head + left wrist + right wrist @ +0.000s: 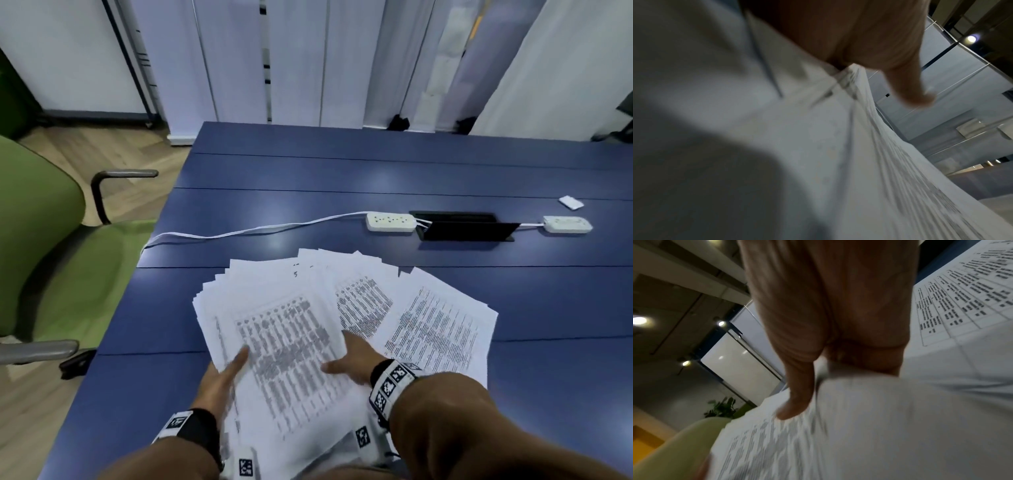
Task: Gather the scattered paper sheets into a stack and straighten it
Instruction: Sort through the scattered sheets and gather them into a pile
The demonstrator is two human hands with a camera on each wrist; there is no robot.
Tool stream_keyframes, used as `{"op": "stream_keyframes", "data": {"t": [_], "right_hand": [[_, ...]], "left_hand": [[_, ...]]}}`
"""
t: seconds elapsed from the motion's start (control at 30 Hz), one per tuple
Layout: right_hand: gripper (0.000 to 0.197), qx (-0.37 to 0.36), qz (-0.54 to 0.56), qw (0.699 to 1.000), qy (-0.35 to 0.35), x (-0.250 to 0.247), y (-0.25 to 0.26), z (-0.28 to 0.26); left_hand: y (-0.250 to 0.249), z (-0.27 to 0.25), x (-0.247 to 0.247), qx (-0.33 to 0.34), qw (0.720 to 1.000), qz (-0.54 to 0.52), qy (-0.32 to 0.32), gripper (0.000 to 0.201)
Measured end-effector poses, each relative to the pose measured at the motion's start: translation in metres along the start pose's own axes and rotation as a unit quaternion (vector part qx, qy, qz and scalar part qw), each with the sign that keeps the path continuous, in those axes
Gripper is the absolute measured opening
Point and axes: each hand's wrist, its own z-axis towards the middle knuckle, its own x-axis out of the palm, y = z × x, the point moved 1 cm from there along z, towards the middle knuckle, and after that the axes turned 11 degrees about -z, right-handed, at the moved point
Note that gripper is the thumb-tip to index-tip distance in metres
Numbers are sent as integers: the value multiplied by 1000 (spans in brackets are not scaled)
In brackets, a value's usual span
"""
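Both hands grasp the fanned printed sheets (291,342): left hand (219,380) pinching their left edge, right hand (349,363) their right. Loose pages (438,329) right of that bundle may get left behind or crumple if squeezed unevenly.

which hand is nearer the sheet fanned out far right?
Right. The right hand lies on the papers just beside that far-right sheet; the left hand grips the pile's opposite, left edge.

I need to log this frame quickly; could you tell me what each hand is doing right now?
Left hand: holds the left edge of the paper bundle, thumb on top.
Right hand: holds the bundle's right edge, thumb on top.
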Motion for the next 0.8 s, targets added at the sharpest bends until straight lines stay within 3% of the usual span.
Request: {"op": "stream_keyframes", "data": {"t": [0.07, 0.1, 0.17, 0.23, 0.27, 0.33, 0.4, 0.47, 0.6, 0.7, 0.8], "right_hand": [[73, -12, -15, 998, 65, -4, 4, -4], [67, -3, 25, 998, 55, -10, 0, -6], [59, 53, 124, 987, -90, -29, -18, -14], [63, 176, 91, 934, -296, -55, -53, -23], [71, 267, 42, 895, -354, -66, -72, -33], [94, 438, -30, 826, -354, -79, -108, -55], [111, 502, -43, 805, -313, -84, -130, -71], [107, 481, 28, 823, -300, -86, -150, -70], [79, 417, 97, 860, -278, -92, -172, -64], [49, 342, 164, 836, -396, -103, -159, -72], [13, 278, 125, 779, -548, -134, -130, -90]], "left_hand": [[10, 5, -10, 23, 999, 39, 1, 104], [12, 7, -13, 24, 998, 51, -2, 112], [17, 12, -19, 13, 999, 29, -7, 109], [13, 9, -10, 10, 1000, 21, -18, 94], [14, 12, -12, 17, 999, 14, -30, 90], [11, 10, -10, 14, 999, 32, -38, 86], [10, 12, -11, 11, 997, 59, -38, 87], [10, 13, -13, 15, 997, 72, -36, 86], [10, 13, -14, 17, 996, 85, -21, 89], [9, 14, -14, 8, 995, 97, -29, 88], [9, 14, -13, 7, 994, 104, -29, 85]]}}
